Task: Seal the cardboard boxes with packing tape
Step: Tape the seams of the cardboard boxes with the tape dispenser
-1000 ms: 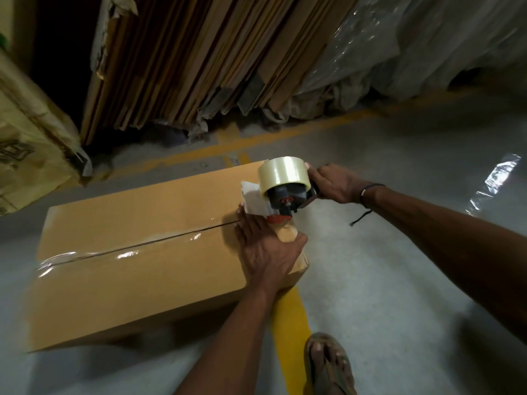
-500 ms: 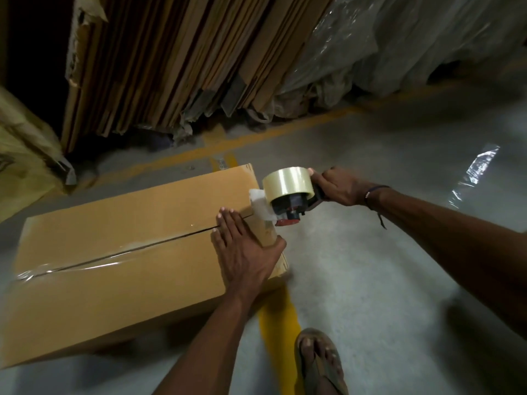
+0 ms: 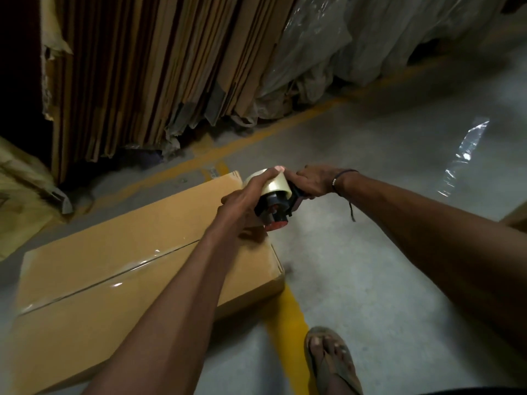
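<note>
Left hand (image 3: 242, 202) lifted off cardboard box (image 3: 119, 269) onto tape roll (image 3: 275, 185), gripping it, right hand (image 3: 313, 183) clasping dispenser (image 3: 278, 206) handle

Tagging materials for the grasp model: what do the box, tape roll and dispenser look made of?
Box: brown corrugated cardboard, matte; a glossy clear tape strip glints along its seam.
Tape roll: clear plastic film, shiny, pale yellowish.
Dispenser: seemingly black moulded plastic with a red part at the bottom; dim light leaves metal parts open.
</note>
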A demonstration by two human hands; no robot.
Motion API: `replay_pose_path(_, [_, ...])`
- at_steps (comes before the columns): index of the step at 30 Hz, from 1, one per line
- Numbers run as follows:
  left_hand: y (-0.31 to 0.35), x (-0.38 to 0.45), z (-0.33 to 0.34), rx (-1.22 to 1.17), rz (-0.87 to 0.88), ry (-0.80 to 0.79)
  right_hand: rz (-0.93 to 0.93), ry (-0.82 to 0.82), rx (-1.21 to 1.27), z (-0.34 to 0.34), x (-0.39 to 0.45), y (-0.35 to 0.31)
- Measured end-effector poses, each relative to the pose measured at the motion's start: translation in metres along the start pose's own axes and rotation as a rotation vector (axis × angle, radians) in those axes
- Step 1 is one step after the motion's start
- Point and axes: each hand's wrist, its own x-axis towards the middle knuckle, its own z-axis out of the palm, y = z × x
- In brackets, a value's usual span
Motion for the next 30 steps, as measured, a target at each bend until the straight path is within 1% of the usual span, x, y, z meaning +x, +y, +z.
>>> replay_pose_path(2, [-0.013,0.088,-0.015,0.000,-0.069,0.060,-0.019,0.023,0.005,0.003,0.000,0.003])
replay_pose_path(3, [-0.016,0.104,-0.010,0.008,-0.082,0.082,-0.020,0.037,0.003,0.004,0.000,0.005])
replay_pose_path(4, [-0.011,0.096,-0.003,0.032,-0.084,0.114,-0.019,0.047,-0.002,0.006,-0.001,0.007])
replay_pose_path(6, [0.014,0.022,0.018,0.102,-0.086,0.212,-0.009,0.056,-0.008,0.007,0.000,0.008])
replay_pose_path(7, [0.026,-0.023,0.028,0.131,-0.086,0.288,-0.004,0.059,-0.012,0.007,0.000,0.008])
replay_pose_path(9, [0.032,-0.069,0.041,0.112,-0.091,0.368,-0.004,0.066,-0.010,0.008,0.002,0.009])
replay_pose_path(12, [0.031,-0.097,0.058,0.003,-0.041,0.429,-0.006,0.097,-0.011,0.011,0.003,0.011])
replay_pose_path(15, [0.024,-0.109,0.073,0.053,-0.013,0.490,-0.007,0.144,-0.030,0.015,0.002,0.013])
replay_pose_path(17, [0.021,-0.108,0.076,0.017,0.031,0.516,-0.013,0.157,-0.045,0.015,0.001,0.012])
replay_pose_path(19, [0.022,-0.106,0.074,-0.057,0.028,0.509,-0.012,0.164,-0.043,0.014,-0.001,0.013])
replay_pose_path(20, [0.023,-0.105,0.071,-0.054,0.003,0.483,-0.014,0.165,-0.042,0.014,-0.002,0.013])
replay_pose_path(24, [0.036,-0.109,0.062,-0.002,-0.026,0.386,-0.014,0.162,-0.048,0.011,-0.007,0.013])
replay_pose_path(28, [0.035,-0.104,0.058,0.062,-0.061,0.361,0.026,0.173,-0.049,0.007,-0.017,0.024])
replay_pose_path(30, [0.029,-0.100,0.058,0.087,-0.044,0.348,0.029,0.184,-0.055,0.008,-0.019,0.030])
